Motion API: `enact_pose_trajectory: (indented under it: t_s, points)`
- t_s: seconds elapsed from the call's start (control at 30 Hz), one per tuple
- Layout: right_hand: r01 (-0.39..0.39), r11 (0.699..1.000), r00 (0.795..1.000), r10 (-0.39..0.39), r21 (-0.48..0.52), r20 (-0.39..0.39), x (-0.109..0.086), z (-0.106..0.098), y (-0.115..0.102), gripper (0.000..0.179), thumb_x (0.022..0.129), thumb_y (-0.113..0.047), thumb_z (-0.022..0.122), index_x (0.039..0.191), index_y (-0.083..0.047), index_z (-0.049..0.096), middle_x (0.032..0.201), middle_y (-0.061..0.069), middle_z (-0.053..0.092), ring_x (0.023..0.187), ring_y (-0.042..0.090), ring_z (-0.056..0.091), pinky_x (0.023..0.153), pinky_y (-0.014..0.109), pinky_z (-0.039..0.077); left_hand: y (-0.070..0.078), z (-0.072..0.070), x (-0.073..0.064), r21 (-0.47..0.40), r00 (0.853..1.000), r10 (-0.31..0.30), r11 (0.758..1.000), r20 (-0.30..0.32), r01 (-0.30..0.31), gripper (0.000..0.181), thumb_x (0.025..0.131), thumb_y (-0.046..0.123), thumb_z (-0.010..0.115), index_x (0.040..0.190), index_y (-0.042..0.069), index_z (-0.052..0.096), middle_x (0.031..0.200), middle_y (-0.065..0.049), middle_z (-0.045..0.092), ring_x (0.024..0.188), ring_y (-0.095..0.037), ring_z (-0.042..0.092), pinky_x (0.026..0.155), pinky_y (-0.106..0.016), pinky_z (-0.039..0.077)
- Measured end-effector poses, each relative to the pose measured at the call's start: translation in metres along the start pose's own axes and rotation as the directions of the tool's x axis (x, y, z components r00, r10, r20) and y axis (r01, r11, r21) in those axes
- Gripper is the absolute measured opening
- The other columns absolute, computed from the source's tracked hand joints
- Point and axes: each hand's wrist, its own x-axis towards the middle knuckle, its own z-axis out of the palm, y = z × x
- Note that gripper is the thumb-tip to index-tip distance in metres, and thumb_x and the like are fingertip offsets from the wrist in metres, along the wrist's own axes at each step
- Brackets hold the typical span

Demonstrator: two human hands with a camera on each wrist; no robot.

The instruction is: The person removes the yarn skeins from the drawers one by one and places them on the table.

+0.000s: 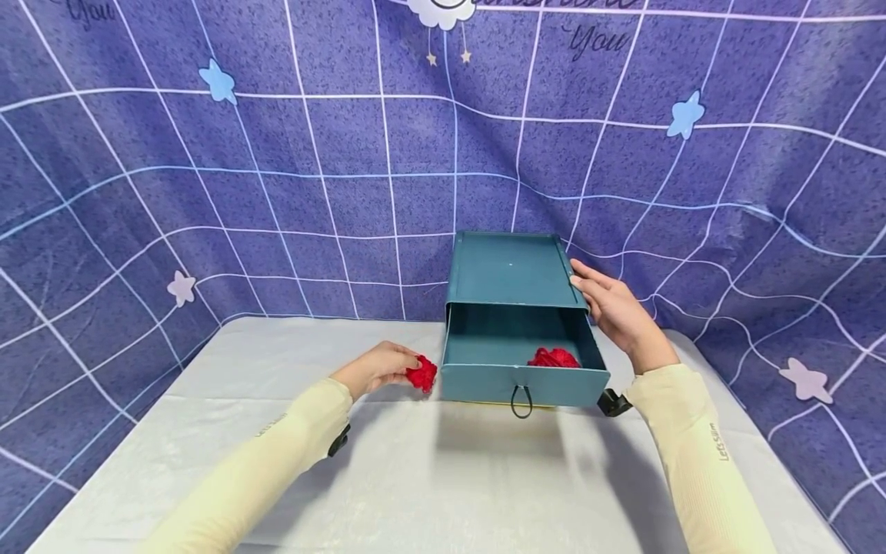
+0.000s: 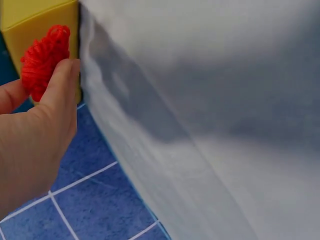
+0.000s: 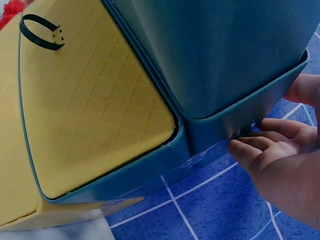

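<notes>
My left hand pinches a small red yarn bundle between thumb and fingers, just left of a teal drawer unit. The left wrist view shows the looped strands of the yarn in front of a yellow surface. The unit's upper drawer is pulled out, with a dark loop handle on its front. Inside it, at the right front, lies another red yarn bundle, partly hidden by the drawer front. My right hand rests with extended fingers against the unit's right side, touching its upper edge.
Beneath the teal drawer, the right wrist view shows a yellow drawer front with a dark loop handle. The unit stands on a table with a white cloth. A blue gridded curtain hangs behind it.
</notes>
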Motion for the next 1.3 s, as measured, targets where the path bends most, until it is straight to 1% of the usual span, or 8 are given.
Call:
enact_pose_trajectory:
  t_s: [0.17, 0.37, 0.53, 0.83, 0.9, 1.03, 1.13, 1.3]
  points:
    - [0.006, 1.000, 1.000, -0.006, 0.011, -0.005, 0.002, -0.001, 0.000, 0.067, 0.098, -0.028, 0.056, 0.154, -0.015, 0.020, 0.160, 0.006, 0.014, 0.145, 0.022, 0.018, 0.118, 0.036, 0.017, -0.006, 0.005, 0.005, 0.037, 1.000, -0.022, 0.999, 0.005, 0.022, 0.031, 0.088, -0.009, 0.051, 0.117, -0.021, 0.050, 0.108, -0.028, 0.063, 0.087, -0.022, 0.065, 0.087, -0.039, 0.055]
    - [0.007, 1.000, 1.000, -0.007, 0.016, 0.002, 0.001, -0.001, 0.001, 0.068, 0.098, -0.029, 0.057, 0.154, -0.015, 0.020, 0.160, 0.006, 0.014, 0.145, 0.022, 0.019, 0.116, 0.033, 0.021, -0.012, 0.005, 0.008, 0.100, 0.997, -0.047, 0.994, -0.054, 0.053, 0.028, 0.088, -0.010, 0.056, 0.114, -0.017, 0.054, 0.108, -0.026, 0.063, 0.086, -0.022, 0.065, 0.085, -0.039, 0.056]
    - [0.009, 1.000, 1.000, -0.009, 0.015, 0.000, 0.001, -0.001, -0.001, 0.067, 0.098, -0.028, 0.056, 0.154, -0.016, 0.020, 0.160, 0.005, 0.015, 0.144, 0.021, 0.020, 0.115, 0.031, 0.023, -0.011, 0.003, 0.008, 0.186, 0.994, -0.028, 0.981, -0.107, 0.048, 0.026, 0.085, -0.009, 0.061, 0.110, -0.014, 0.058, 0.102, -0.023, 0.065, 0.079, -0.020, 0.064, 0.079, -0.038, 0.058]
    - [0.005, 1.000, 1.000, -0.005, 0.005, 0.000, 0.000, -0.001, -0.001, 0.067, 0.098, -0.029, 0.055, 0.154, -0.016, 0.020, 0.160, 0.005, 0.015, 0.143, 0.021, 0.022, 0.104, 0.019, 0.035, -0.010, -0.001, 0.004, 0.279, 0.992, 0.006, 0.960, -0.126, 0.030, 0.025, 0.083, -0.012, 0.059, 0.108, -0.015, 0.061, 0.090, -0.018, 0.067, 0.069, -0.017, 0.062, 0.075, -0.040, 0.059]
    - [0.002, 1.000, 1.000, -0.002, 0.002, -0.004, 0.001, -0.001, -0.001, 0.067, 0.098, -0.029, 0.056, 0.154, -0.016, 0.020, 0.160, 0.005, 0.016, 0.143, 0.021, 0.023, 0.105, 0.021, 0.034, -0.010, -0.002, 0.003, 0.286, 0.992, 0.002, 0.958, -0.129, 0.035, 0.026, 0.084, -0.012, 0.059, 0.109, -0.015, 0.061, 0.088, -0.017, 0.066, 0.068, -0.016, 0.061, 0.075, -0.040, 0.059]
    - [-0.006, 1.000, 1.000, 0.006, 0.000, -0.007, 0.001, -0.001, -0.001, 0.067, 0.098, -0.030, 0.056, 0.154, -0.017, 0.020, 0.160, 0.004, 0.015, 0.144, 0.021, 0.020, 0.115, 0.031, 0.024, -0.008, -0.005, 0.003, 0.305, 0.991, -0.007, 0.951, -0.133, 0.047, 0.025, 0.085, -0.010, 0.059, 0.110, -0.013, 0.061, 0.085, -0.015, 0.066, 0.068, -0.017, 0.061, 0.075, -0.042, 0.059]
    - [-0.003, 1.000, 1.000, 0.003, 0.002, -0.005, 0.001, -0.001, -0.001, 0.067, 0.098, -0.030, 0.056, 0.154, -0.015, 0.020, 0.160, 0.005, 0.014, 0.144, 0.021, 0.019, 0.117, 0.035, 0.020, -0.005, -0.010, 0.001, 0.324, 0.993, -0.015, 0.944, -0.120, 0.053, 0.028, 0.086, -0.009, 0.058, 0.114, -0.013, 0.060, 0.087, -0.017, 0.067, 0.068, -0.018, 0.062, 0.074, -0.042, 0.059]
    - [0.004, 1.000, 1.000, -0.004, 0.011, 0.000, 0.001, -0.001, 0.000, 0.068, 0.098, -0.030, 0.057, 0.154, -0.015, 0.020, 0.160, 0.005, 0.014, 0.145, 0.022, 0.018, 0.117, 0.034, 0.020, 0.006, -0.020, -0.004, 0.358, 0.996, -0.001, 0.933, -0.094, 0.035, 0.037, 0.087, -0.007, 0.055, 0.123, -0.014, 0.055, 0.102, -0.025, 0.066, 0.068, -0.015, 0.061, 0.072, -0.037, 0.059]
